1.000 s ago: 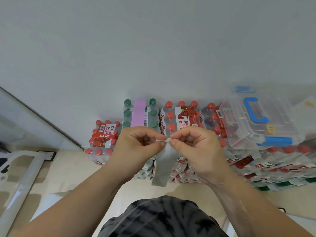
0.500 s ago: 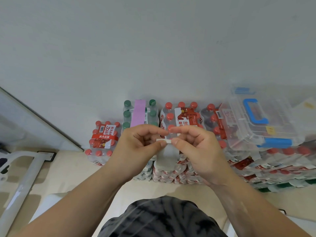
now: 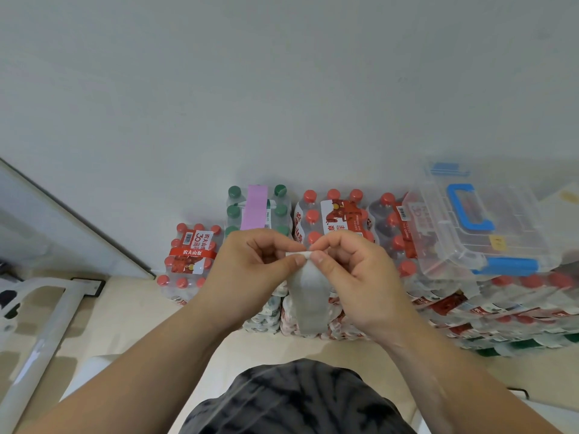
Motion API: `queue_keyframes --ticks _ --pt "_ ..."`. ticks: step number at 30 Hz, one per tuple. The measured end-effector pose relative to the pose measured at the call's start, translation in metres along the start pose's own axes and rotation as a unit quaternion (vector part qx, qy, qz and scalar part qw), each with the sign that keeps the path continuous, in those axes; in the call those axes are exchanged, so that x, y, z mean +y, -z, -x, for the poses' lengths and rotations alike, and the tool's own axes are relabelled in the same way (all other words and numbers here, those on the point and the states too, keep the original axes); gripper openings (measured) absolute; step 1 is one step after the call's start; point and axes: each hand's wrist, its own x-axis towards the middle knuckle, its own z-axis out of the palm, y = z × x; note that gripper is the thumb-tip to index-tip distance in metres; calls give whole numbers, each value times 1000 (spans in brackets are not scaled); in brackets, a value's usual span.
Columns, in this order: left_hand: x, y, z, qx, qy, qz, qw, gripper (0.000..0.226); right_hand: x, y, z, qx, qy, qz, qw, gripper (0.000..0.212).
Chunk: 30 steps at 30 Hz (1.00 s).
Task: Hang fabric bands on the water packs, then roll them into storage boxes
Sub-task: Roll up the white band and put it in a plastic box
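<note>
A grey fabric band (image 3: 306, 296) hangs down between my hands, its rolled top end pinched by both. My left hand (image 3: 250, 270) pinches that end from the left with thumb and fingers. From the right, my right hand (image 3: 354, 274) pinches the same end. Behind the hands, water packs stand against the wall: a green-capped pack (image 3: 235, 211) with a pink fabric band (image 3: 255, 206) lying over its top, and a red-capped pack (image 3: 335, 214) to its right. A clear storage box (image 3: 470, 223) with blue handle and latches sits on the packs at the right.
A lower red-capped pack (image 3: 191, 255) stands at the left. More packs (image 3: 517, 308) are stacked under the box at the right. A white frame (image 3: 40, 308) stands on the beige floor at the left. The grey wall (image 3: 282, 89) rises behind everything.
The hanging part of the grey band is shorter than one second ago; its top end is rolled up between my fingers. Both hands stay in about the same place.
</note>
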Motion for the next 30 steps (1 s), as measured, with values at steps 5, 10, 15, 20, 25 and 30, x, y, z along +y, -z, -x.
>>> queue_keyframes --ticks 5,10,15,20,25,30 --pt "-2 -2 0 17 -21 1 1000 18 -3 1 -1 6 -15 -52 999 14" --pt "-1 -1 -1 2 -20 20 1000 21 -5 1 0 8 -41 -126 991 21" --pt "1 -1 3 6 -11 64 998 15 -8 0 0 10 -47 -130 990 28" --pt "-2 -1 1 11 0 34 999 12 -8 -1 1 15 -44 -136 990 25" --pt "0 -2 2 17 -15 27 999 13 -4 -2 1 30 -57 -145 987 15" --pt "-2 -3 4 15 -16 22 1000 18 -3 -1 0 38 -64 -140 987 13"
